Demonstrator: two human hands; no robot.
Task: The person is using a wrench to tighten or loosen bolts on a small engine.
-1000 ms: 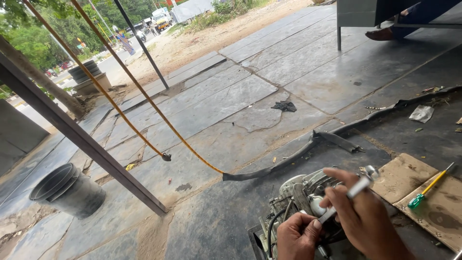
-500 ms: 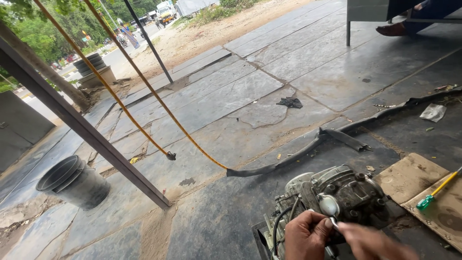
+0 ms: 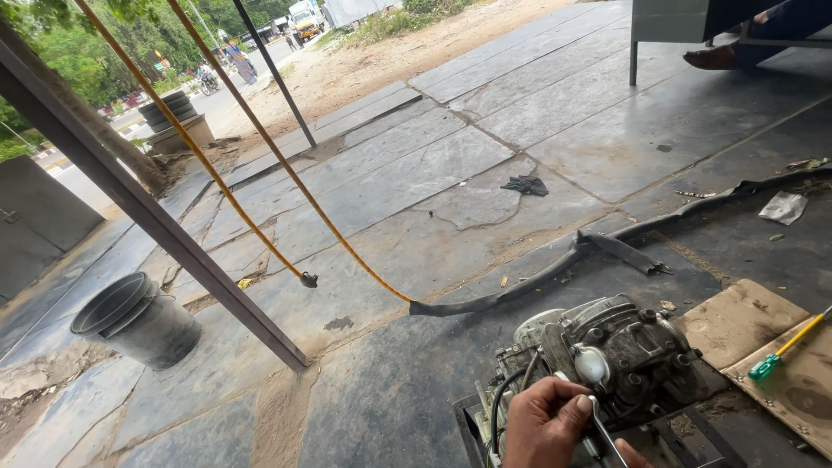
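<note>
Beside the engine (image 3: 607,355), left hand (image 3: 546,425) pinches a wrench (image 3: 604,429) slanting down-right; right grip indiscernible.

A greasy grey metal engine block (image 3: 607,355) is seen on the dark floor, directly above the left hand (image 3: 546,425). A thin shiny metal tool (image 3: 602,425) is gripped by that hand, its upper end held against the engine. Only a sliver of the right hand (image 3: 634,454) is visible, just right of the left. A screwdriver with green and yellow handle (image 3: 787,347) lies on brown cardboard (image 3: 737,321), well right of the hands. A black rubber tub (image 3: 139,319) stands far left.
</note>
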